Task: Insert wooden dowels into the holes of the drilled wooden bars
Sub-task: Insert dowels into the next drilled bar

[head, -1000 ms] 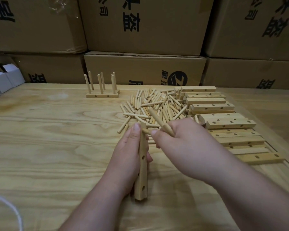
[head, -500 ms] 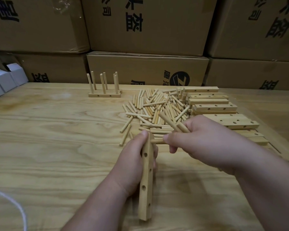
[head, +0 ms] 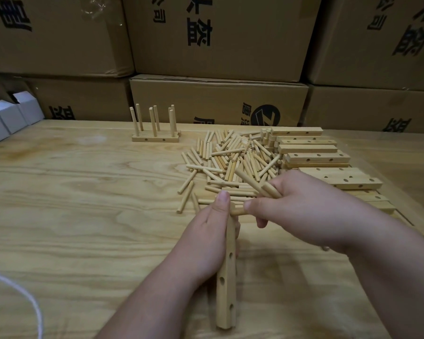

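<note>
One drilled bar (head: 227, 272) runs lengthwise away, dowel (head: 238, 211) pointing sideways into it

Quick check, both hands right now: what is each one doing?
Left hand: grips the drilled wooden bar.
Right hand: pinches a dowel at the bar's far end, with spare dowels held in the same hand.

Looks like I'm in a warehouse or small packing workshop. Big cardboard boxes (head: 218, 37) with black printing are stacked along the back, right behind a pale wooden workbench (head: 71, 216). A few small white boxes (head: 8, 116) sit at its far left edge.
</note>
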{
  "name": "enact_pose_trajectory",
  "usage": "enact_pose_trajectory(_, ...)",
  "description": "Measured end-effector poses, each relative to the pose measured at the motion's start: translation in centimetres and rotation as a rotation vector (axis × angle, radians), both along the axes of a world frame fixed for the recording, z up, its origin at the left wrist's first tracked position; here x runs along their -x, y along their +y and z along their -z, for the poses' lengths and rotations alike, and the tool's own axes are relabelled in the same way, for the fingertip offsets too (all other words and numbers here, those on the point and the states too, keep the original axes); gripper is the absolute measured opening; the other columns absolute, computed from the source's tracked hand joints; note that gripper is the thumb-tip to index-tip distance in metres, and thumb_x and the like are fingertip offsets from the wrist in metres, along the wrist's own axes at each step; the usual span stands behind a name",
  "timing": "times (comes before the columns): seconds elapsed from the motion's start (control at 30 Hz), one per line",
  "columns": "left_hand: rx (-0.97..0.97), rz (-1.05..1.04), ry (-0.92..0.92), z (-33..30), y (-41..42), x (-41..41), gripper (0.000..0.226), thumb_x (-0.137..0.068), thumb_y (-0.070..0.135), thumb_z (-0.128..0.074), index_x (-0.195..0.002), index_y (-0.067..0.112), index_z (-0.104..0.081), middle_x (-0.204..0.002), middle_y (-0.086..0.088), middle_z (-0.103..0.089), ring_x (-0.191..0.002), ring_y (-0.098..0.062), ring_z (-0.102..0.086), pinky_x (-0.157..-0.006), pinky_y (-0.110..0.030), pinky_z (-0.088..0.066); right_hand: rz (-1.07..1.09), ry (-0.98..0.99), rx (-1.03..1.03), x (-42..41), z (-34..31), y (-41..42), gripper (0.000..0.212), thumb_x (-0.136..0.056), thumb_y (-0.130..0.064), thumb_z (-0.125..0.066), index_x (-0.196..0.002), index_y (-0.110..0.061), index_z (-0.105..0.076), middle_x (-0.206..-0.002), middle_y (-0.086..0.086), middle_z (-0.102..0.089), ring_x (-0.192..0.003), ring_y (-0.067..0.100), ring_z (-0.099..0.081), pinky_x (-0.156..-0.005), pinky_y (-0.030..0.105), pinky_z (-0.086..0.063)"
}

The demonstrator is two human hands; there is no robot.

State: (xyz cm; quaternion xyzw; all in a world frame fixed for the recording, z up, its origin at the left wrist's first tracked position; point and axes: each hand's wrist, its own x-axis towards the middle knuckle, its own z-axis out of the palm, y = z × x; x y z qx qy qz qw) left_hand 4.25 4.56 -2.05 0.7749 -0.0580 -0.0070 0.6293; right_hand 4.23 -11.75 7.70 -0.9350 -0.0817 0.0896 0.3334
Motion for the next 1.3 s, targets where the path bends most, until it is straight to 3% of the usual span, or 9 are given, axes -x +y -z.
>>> enact_pose_trajectory(0.2,-0.041,-0.071,-0.029,0.3,-0.1,-0.5,0.072,-0.095,0.07,-0.015,-0.062,0.02,-0.056,-0.054,0.004,-0.056,-0.052,-0.009,-0.053,-0.052,-0.018,-0.041,0.013,-0.095,0.056,-0.2,1.3,0.8,0.036,-0.088,-0.051,-0.062,-0.074,-0.019,-0.068,-0.047,-0.011,-0.051,-0.04,0.003,-0.048,-0.044,0.027,-0.044)
enact_pose_trajectory(0.57,-0.024,-0.053,-0.01,0.5,-0.1,-0.2,0.074,-0.09,0.076,-0.019,-0.061,0.02,-0.057,-0.051,0.005,-0.056,-0.048,-0.008,-0.053,-0.051,-0.018,-0.042,-0.087,0.004,-0.075,-1.3,1.7,-0.7,0.027,-0.09,-0.049,-0.064,-0.071,-0.03,-0.071,-0.049,-0.012,-0.05,-0.044,0.0,-0.046,-0.055,0.032,-0.045)
enact_pose_trajectory(0.67,-0.002,-0.095,0.017,0.6,-0.2,-0.3,0.075,-0.093,0.074,-0.018,-0.063,0.019,-0.059,-0.052,0.004,-0.057,-0.05,-0.01,-0.055,-0.057,-0.027,-0.043,-0.077,-0.065,-0.051,-1.3,2.1,-0.2,0.025,-0.09,-0.051,-0.062,-0.075,-0.032,-0.069,-0.049,-0.013,-0.05,-0.044,0.001,-0.047,-0.049,0.026,-0.043)
enact_pose_trajectory(0.8,-0.021,-0.123,-0.002,0.7,0.0,-0.6,0.078,-0.096,0.074,-0.018,-0.066,0.018,-0.063,-0.055,0.002,-0.06,-0.052,-0.009,-0.057,-0.057,-0.029,-0.048,-0.077,-0.118,-0.017,-1.1,2.3,0.2,0.032,-0.091,-0.049,-0.061,-0.08,-0.02,-0.065,-0.048,-0.012,-0.047,-0.042,0.002,-0.044,-0.041,0.019,-0.037)
enact_pose_trajectory(0.97,-0.004,-0.095,-0.019,1.0,0.1,-0.5,0.075,-0.094,0.075,-0.02,-0.07,0.019,-0.064,-0.058,0.003,-0.06,-0.053,-0.011,-0.057,-0.063,-0.034,-0.047,-0.118,-0.071,-0.048,-1.1,1.9,-0.2,0.03,-0.093,-0.047,-0.061,-0.077,-0.022,-0.066,-0.051,-0.012,-0.047,-0.046,0.004,-0.045,-0.053,0.029,-0.044)
enact_pose_trajectory(1.1,-0.017,-0.059,-0.027,0.9,0.1,-0.5,0.075,-0.093,0.075,-0.02,-0.061,0.02,-0.06,-0.052,0.006,-0.056,-0.049,-0.009,-0.052,-0.059,-0.029,-0.04,-0.128,-0.046,-0.045,-1.1,1.7,-0.5,0.03,-0.092,-0.048,-0.062,-0.075,-0.025,-0.069,-0.057,-0.008,-0.055,-0.059,0.018,-0.06,-0.063,0.037,-0.054)
enact_pose_trajectory(1.23,0.023,-0.107,-0.003,1.1,0.0,-0.5,0.074,-0.085,0.081,-0.022,-0.067,0.024,-0.065,-0.057,0.005,-0.061,-0.055,-0.013,-0.058,-0.063,-0.035,-0.048,-0.118,-0.083,-0.061,-1.3,2.1,-0.3,0.028,-0.092,-0.049,-0.062,-0.076,-0.028,-0.068,-0.053,-0.012,-0.05,-0.048,0.004,-0.048,-0.056,0.031,-0.046)
enact_pose_trajectory(1.3,0.097,-0.127,0.045,1.0,0.0,-0.4,0.076,-0.087,0.082,-0.023,-0.066,0.023,-0.067,-0.056,0.001,-0.062,-0.052,-0.015,-0.059,-0.057,-0.035,-0.052,-0.115,-0.087,-0.083,-1.3,2.4,-0.1,0.027,-0.091,-0.051,-0.061,-0.077,-0.029,-0.068,-0.052,-0.013,-0.05,-0.046,0.001,-0.047,-0.055,0.031,-0.045)
